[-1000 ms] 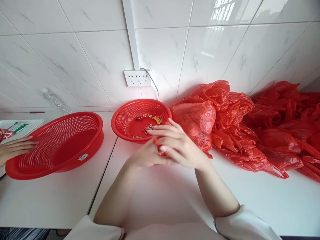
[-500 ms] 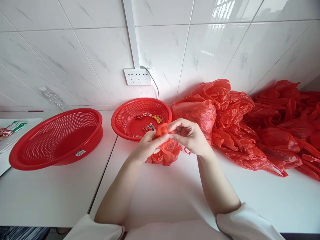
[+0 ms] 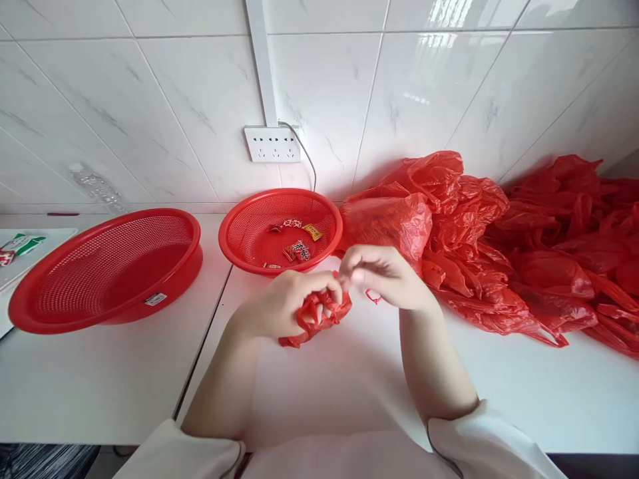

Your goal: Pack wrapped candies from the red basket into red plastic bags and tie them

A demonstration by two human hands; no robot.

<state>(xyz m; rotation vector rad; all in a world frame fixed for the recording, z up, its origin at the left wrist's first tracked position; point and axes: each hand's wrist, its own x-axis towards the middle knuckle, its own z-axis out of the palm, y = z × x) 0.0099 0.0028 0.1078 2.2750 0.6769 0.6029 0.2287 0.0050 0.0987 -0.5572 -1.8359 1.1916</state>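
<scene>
My left hand (image 3: pixel 287 299) is closed round a small crumpled red plastic bag (image 3: pixel 319 318), just above the white table. My right hand (image 3: pixel 383 273) is closed too, fingertips pinched at the bag's upper right edge beside the left fingers. What the bag contains, if anything, is hidden. Just behind my hands stands a round red plastic basket (image 3: pixel 234 249). Inside it lie several small wrapped candies (image 3: pixel 298 251), among them a yellow packet (image 3: pixel 313 231). A little red loop of plastic (image 3: pixel 372 296) rests on the table below my right hand.
A larger red basket (image 3: pixel 182 269) stands on the left, beside a white tray (image 3: pixel 10 276) with green-and-white packets (image 3: pixel 22 245). Red plastic bags (image 3: pixel 464 233) are heaped along the right. A clear bottle (image 3: pixel 100 189) lies near the tiled wall, which carries a socket strip (image 3: pixel 272 145).
The bag has turned and bunched up in my left hand, which now wraps over it from above. My right fingers have curled in at its edge. The view has tilted slightly down.
</scene>
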